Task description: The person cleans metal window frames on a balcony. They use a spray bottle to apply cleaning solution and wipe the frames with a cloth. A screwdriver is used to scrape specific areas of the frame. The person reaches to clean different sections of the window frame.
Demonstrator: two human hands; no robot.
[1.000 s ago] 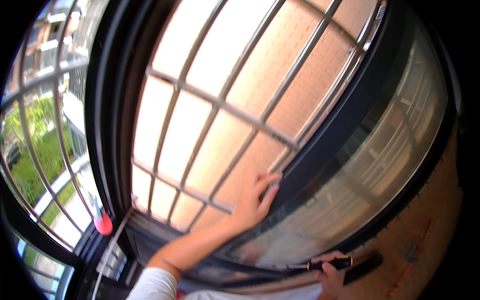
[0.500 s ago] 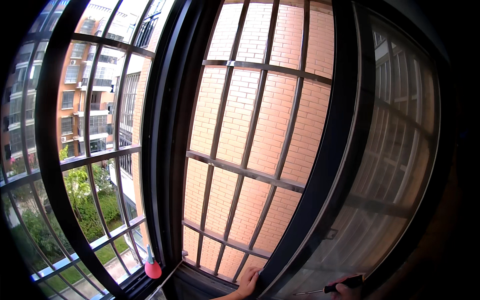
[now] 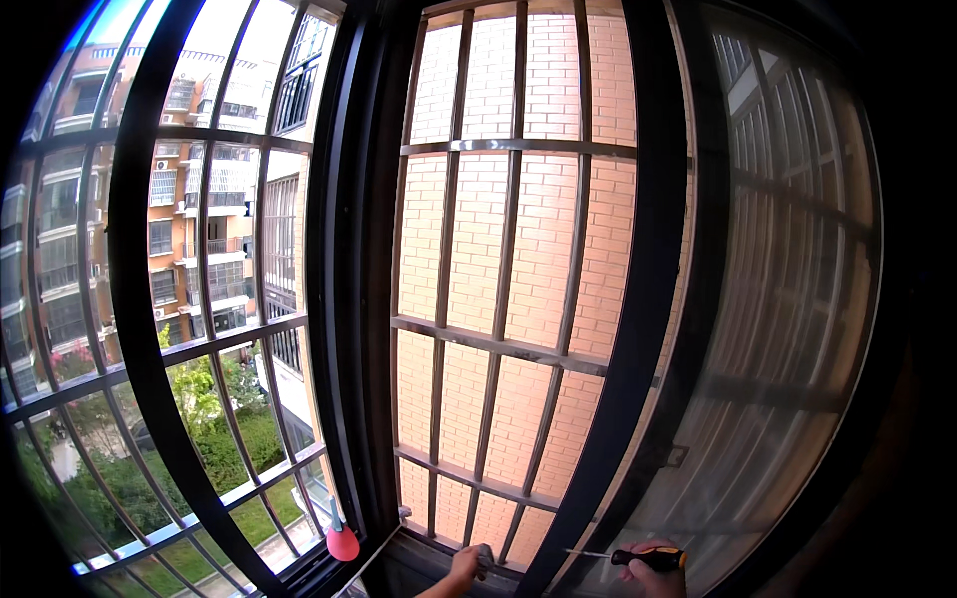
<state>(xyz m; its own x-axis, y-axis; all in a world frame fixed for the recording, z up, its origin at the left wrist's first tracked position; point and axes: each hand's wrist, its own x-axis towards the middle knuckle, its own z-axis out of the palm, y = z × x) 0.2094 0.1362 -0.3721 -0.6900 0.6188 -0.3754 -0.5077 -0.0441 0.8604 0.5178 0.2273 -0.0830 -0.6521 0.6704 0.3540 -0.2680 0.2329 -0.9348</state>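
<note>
My left hand [image 3: 463, 568] is at the bottom of the window opening, left of the dark sash edge. Its fingers are closed around a small grey curved part [image 3: 485, 558], too small to name. To its right, my right hand [image 3: 655, 576] grips a screwdriver [image 3: 630, 557] with a black and yellow handle. The thin metal shaft points left, its tip close to the upright of the dark window sash [image 3: 590, 439]. Both hands show only at the lower edge of the view.
Metal security bars [image 3: 498, 345] cross the opening before a brick wall [image 3: 528, 249]. A glass pane [image 3: 778, 329] stands at the right. Lower left, a pink rounded object with a grey-blue stem [image 3: 342, 543] rests by the frame, near a thin pale rod [image 3: 377, 551].
My left hand has come off the sash edge and moved left, now with the grey part. My right hand has raised the screwdriver and brought it left. The whole view has shifted slightly.
</note>
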